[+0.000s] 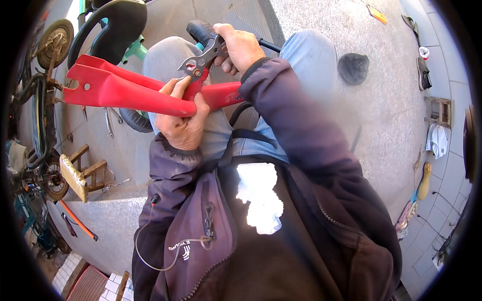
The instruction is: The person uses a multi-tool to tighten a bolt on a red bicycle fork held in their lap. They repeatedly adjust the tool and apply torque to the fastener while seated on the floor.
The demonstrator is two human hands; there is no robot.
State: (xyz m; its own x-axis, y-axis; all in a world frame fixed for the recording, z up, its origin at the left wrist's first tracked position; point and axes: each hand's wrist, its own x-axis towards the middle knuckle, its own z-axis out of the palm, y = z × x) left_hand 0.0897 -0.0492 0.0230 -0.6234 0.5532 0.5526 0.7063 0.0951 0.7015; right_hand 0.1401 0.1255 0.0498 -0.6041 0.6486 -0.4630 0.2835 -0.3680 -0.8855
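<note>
We brace the red bicycle fork (125,90) across our lap, left hand (182,123) fingers wrapped tight, while right hand (240,47) at twelve o'clock clamps a flat multi-wrench (203,59) onto it.

Left hand (182,122) steadies red frame (131,91); right hand (240,47) holds wrench (203,60).

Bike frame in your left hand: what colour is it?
Red, clearest in the head view: bike frame.
</note>
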